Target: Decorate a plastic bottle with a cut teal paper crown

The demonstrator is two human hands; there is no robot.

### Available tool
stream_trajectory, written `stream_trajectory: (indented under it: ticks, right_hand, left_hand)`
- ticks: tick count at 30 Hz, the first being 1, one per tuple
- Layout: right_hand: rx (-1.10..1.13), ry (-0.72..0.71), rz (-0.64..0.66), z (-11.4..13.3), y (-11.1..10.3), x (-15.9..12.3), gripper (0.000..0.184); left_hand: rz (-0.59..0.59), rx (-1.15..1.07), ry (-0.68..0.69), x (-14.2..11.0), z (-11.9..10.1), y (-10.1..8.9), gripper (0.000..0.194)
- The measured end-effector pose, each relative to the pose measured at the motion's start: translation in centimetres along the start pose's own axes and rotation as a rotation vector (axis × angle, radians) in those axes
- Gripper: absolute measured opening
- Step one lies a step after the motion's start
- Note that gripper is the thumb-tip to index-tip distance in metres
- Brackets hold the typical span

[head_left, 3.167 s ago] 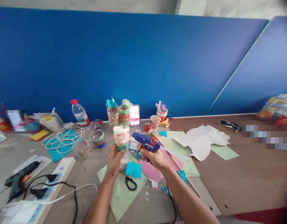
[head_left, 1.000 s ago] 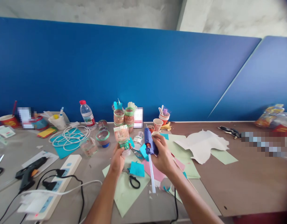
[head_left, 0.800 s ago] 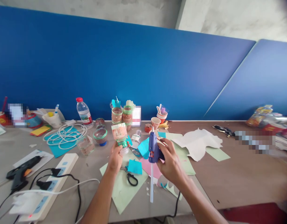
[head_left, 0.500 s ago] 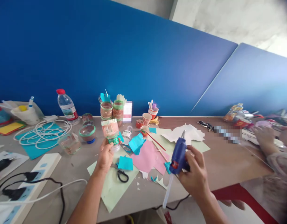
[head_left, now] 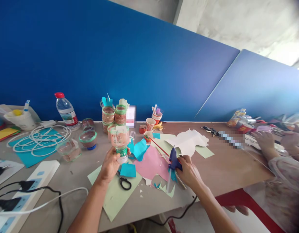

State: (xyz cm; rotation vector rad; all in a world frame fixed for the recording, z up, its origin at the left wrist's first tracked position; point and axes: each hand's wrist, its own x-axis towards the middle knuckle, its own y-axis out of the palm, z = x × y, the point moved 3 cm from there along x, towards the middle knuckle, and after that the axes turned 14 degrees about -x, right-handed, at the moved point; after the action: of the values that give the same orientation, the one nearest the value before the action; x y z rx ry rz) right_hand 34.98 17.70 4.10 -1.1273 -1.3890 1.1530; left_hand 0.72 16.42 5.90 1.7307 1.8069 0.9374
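My left hand (head_left: 110, 165) is closed around the lower, narrow end of a clear plastic bottle piece (head_left: 120, 136) with a green label, held up above the table. My right hand (head_left: 190, 171) grips a blue glue gun (head_left: 173, 158) by its handle, low over the paper scraps. The gun's nozzle points up, and a clear glue stick (head_left: 168, 183) hangs from its back end. Black-handled scissors (head_left: 125, 183) lie below the bottle piece, partly under a turquoise paper square (head_left: 128, 170). Pink paper (head_left: 151, 163) spreads between my hands.
Decorated cups (head_left: 108, 114) stand stacked at the back. A water bottle (head_left: 66, 111), a coiled white cable (head_left: 40, 142) and a power strip (head_left: 36, 189) are on the left. White cut paper (head_left: 189, 140) lies right of centre. Another person's hands (head_left: 263, 139) work at the far right.
My right hand has lowered the glue gun away from me and to the left, toward the papers. My left hand has moved slightly right, still holding the bottle piece.
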Motion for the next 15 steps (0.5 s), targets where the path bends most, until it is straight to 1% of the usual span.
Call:
stream_trajectory:
  ticks: [4, 10, 15]
  right_hand:
    - [0.004, -0.056, 0.041, 1.07, -0.10, 0.43, 0.035]
    - [0.015, -0.045, 0.094, 1.05, 0.54, 0.25, 0.040]
    - [0.041, -0.096, 0.156, 1.24, 0.50, 0.07, 0.043]
  left_hand:
    - [0.037, 0.019, -0.009, -0.22, 0.17, 0.43, 0.027]
    - [0.066, 0.025, -0.034, -0.27, 0.16, 0.58, 0.028]
    - [0.064, 0.021, -0.045, -0.25, 0.43, 0.27, 0.027]
